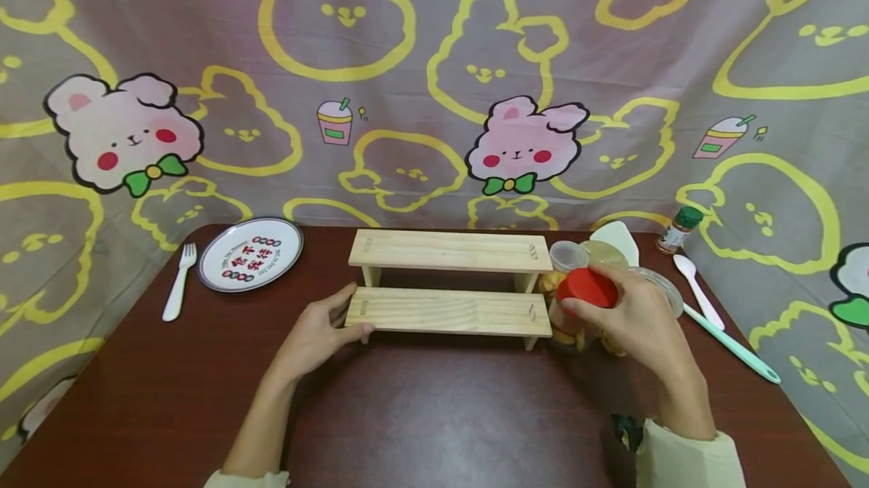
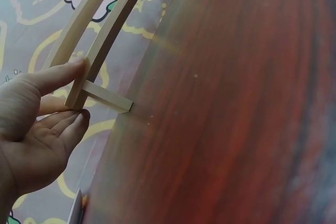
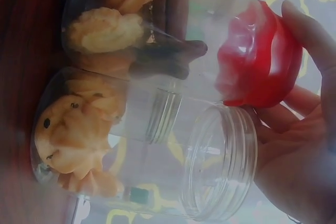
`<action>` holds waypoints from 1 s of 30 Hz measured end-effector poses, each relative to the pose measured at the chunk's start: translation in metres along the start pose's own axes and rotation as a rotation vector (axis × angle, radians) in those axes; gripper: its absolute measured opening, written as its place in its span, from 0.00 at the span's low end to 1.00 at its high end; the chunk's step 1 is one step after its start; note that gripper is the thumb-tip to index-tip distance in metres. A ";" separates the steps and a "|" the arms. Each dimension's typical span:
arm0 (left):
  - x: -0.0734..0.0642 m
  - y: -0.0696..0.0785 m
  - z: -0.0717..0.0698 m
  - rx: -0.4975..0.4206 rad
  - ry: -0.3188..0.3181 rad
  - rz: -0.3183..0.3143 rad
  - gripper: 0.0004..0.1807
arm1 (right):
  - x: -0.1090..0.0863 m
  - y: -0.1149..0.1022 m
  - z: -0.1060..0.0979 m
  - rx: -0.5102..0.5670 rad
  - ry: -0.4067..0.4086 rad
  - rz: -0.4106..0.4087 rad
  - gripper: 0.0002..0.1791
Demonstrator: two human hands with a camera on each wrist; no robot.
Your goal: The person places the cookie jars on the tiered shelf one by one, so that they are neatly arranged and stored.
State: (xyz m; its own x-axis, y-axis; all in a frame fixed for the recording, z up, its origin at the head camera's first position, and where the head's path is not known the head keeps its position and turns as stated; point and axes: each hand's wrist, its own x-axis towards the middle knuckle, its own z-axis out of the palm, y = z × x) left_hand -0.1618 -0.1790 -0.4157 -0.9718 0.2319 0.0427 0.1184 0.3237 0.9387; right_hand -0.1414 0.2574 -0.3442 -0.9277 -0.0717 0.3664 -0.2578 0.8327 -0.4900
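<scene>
A two-tier wooden shelf (image 1: 448, 312) stands at the middle of the table. My left hand (image 1: 317, 336) pinches the left end of its lower board; in the left wrist view the thumb lies on one side of the board and the fingers on the other. At the shelf's right end, my right hand (image 1: 638, 316) grips the red lid (image 1: 589, 289) of a clear jar. Through that jar's wall (image 3: 202, 17) cookies show in the right wrist view. Beside it stands a lidless clear jar (image 3: 242, 161), also with cookies (image 3: 73, 135) at the bottom.
A patterned plate (image 1: 212, 265) and a white fork (image 1: 179, 284) lie at the left. Toward the right are more clear containers (image 1: 569, 255), a spatula (image 1: 733, 345), a white spoon (image 1: 702, 296) and a green-capped bottle (image 1: 679, 231). A printed cloth (image 1: 407, 96) hangs behind the table.
</scene>
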 end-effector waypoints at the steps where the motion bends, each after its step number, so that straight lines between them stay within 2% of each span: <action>1: 0.000 -0.001 0.000 -0.012 0.003 -0.005 0.45 | 0.000 -0.001 -0.001 0.003 0.007 0.000 0.36; 8: 0.000 -0.003 -0.001 -0.038 0.000 -0.028 0.46 | -0.001 -0.009 -0.009 0.070 0.122 0.021 0.32; 16: 0.000 -0.004 -0.003 -0.060 0.014 -0.028 0.45 | 0.005 -0.024 -0.019 0.262 0.243 0.079 0.29; 19: 0.002 -0.003 -0.002 -0.049 0.017 -0.016 0.45 | 0.010 -0.033 -0.018 0.291 0.247 0.073 0.29; 30: 0.001 -0.004 -0.002 -0.047 0.025 -0.025 0.44 | 0.030 -0.072 -0.004 0.432 0.246 -0.048 0.26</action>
State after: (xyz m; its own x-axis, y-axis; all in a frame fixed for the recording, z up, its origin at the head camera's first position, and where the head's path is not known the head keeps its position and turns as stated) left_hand -0.1634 -0.1822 -0.4186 -0.9792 0.2011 0.0269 0.0849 0.2855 0.9546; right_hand -0.1498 0.1977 -0.2945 -0.8345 0.0708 0.5464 -0.4348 0.5245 -0.7320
